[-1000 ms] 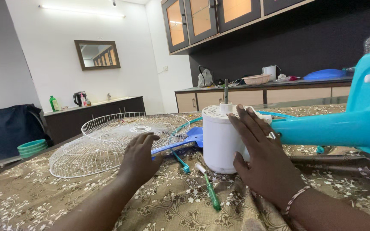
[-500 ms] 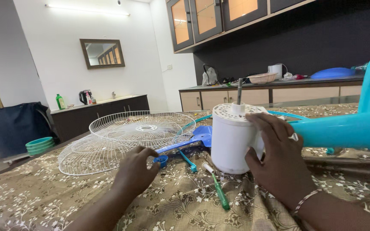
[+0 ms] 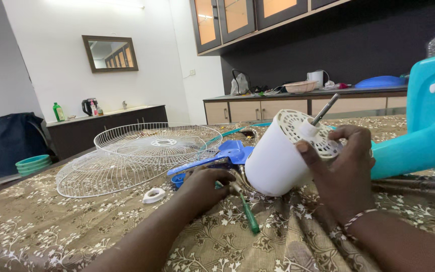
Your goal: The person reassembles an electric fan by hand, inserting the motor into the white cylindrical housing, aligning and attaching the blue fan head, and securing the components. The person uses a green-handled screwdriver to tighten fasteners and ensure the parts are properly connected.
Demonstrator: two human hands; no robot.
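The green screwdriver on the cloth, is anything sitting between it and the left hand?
Nothing visible does. The left hand rests on the cloth right beside the green screwdriver, near its tip end. The white motor housing, tilted in the right hand, lies off to the side.

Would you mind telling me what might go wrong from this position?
The right hand alone props the white motor housing tilted on its bottom edge; it might slip and roll on the soft tablecloth. The bare metal shaft angles up near the fingers and could jab them. The left hand rests by the green screwdriver, which could get knocked away.
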